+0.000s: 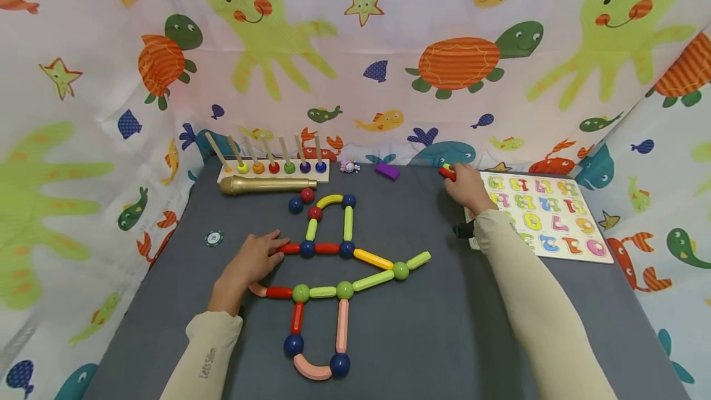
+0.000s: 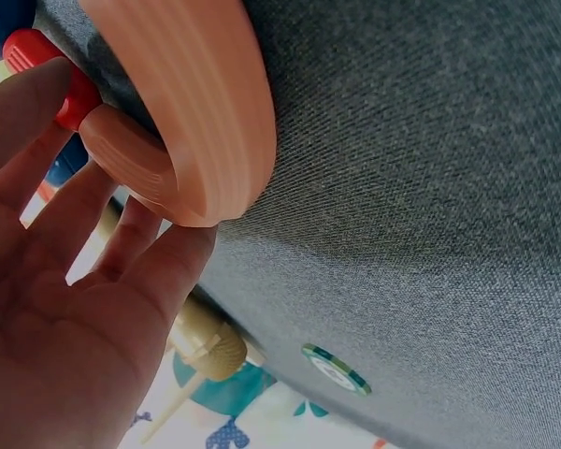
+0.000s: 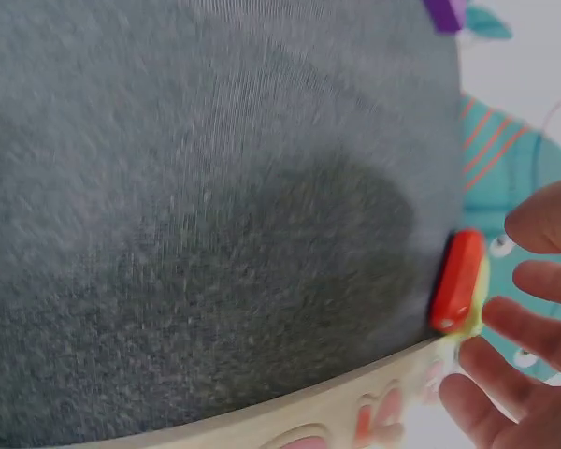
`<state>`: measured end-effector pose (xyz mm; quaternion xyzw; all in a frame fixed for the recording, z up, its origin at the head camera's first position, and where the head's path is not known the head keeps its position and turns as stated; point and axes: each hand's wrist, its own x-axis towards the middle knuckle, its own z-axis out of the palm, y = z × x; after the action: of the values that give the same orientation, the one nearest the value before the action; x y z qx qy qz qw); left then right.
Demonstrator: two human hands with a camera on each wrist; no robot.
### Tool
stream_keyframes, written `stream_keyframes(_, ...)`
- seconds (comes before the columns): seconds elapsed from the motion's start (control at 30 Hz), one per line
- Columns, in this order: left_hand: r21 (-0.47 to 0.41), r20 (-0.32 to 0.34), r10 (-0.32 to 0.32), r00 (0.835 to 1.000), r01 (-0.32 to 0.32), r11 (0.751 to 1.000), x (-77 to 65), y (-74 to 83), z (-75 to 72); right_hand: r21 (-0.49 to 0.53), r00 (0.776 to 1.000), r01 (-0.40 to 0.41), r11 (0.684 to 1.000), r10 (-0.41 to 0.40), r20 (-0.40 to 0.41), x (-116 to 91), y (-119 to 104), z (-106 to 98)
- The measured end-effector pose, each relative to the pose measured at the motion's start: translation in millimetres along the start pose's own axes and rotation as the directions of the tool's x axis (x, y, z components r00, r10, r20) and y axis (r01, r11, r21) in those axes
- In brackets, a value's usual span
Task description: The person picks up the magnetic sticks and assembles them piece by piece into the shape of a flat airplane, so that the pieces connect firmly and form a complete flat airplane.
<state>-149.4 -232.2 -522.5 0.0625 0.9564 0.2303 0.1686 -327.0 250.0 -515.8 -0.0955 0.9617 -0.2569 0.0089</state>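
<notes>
A figure of magnetic rods and balls lies flat on the grey table. At its left end my left hand rests with spread, fairly straight fingers. Its fingertips touch a curved pink rod and the thumb lies against a red rod. Green balls and blue balls join the straight and curved rods. Over at the back right, my right hand reaches to a red rod with a light green rod beside it. Its fingers are apart, fingertips right at the rods.
A number puzzle board lies under my right forearm. Along the back stand a peg board, a gold toy microphone, a small colourful figure and a purple block. Loose red and blue balls and a poker chip lie left.
</notes>
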Motion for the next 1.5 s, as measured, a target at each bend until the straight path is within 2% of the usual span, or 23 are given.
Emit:
stream_keyframes(0.17, -0.007, 0.024, 0.018, 1.000, -0.017, 1.000, 0.8, 7.1, 12.1, -0.061, 0.996, -0.077, 0.995, 0.079, 0.029, -17.6, 18.0, 6.4)
stream_keyframes(0.37, -0.016, 0.021, 0.057, 0.998, -0.056, 0.998, 6.1, 14.1, 19.7, -0.108, 0.996, -0.088, 0.990, 0.087, -0.017, -36.9, 30.1, 13.1)
stream_keyframes(0.53, -0.019, 0.024, 0.063, 0.998, -0.063, 0.998, 7.7, 17.0, 23.3, -0.103, 0.991, -0.132, 0.986, 0.128, -0.042, -42.4, 36.8, 17.7)
stream_keyframes(0.7, -0.050, 0.029, 0.054, 0.998, -0.052, 0.997, 7.9, 17.7, 27.3, -0.099, 0.991, -0.131, 0.986, 0.130, -0.017, -45.0, 41.7, 19.5)
stream_keyframes(0.77, -0.043, 0.024, 0.052, 0.998, -0.051, 0.998, 7.9, 16.9, 28.0, -0.056, 0.992, -0.126, 0.990, 0.127, 0.012, -47.2, 40.1, 17.8)
stream_keyframes(0.87, -0.030, 0.020, 0.048, 0.999, -0.047, 0.998, 6.5, 14.2, 27.0, 0.065, 0.990, -0.132, 0.989, 0.128, 0.060, -56.3, 31.0, 12.5)
stream_keyframes(0.97, -0.030, 0.019, 0.032, 0.999, -0.032, 0.999, 3.8, 9.6, 25.6, 0.208, 0.990, -0.135, 0.969, 0.121, 0.076, -71.8, 17.5, 6.5)
stream_keyframes(1.07, -0.029, 0.005, 0.027, 1.000, -0.027, 0.999, -0.2, 5.3, 23.1, 0.295, 0.993, -0.110, 0.949, 0.092, 0.071, -93.2, 3.8, -0.1)
stream_keyframes(1.27, -0.024, -0.007, 0.017, 1.000, -0.017, 1.000, -6.7, -1.4, 17.6, 0.379, 0.992, -0.090, 0.921, 0.048, 0.118, -143.8, -11.7, -7.4)
stream_keyframes(1.5, 0.003, -0.032, 0.053, 0.998, -0.053, 0.999, -3.3, -5.7, 7.4, 0.389, 0.984, -0.017, 0.921, -0.053, 0.170, -185.7, -16.1, -0.8)
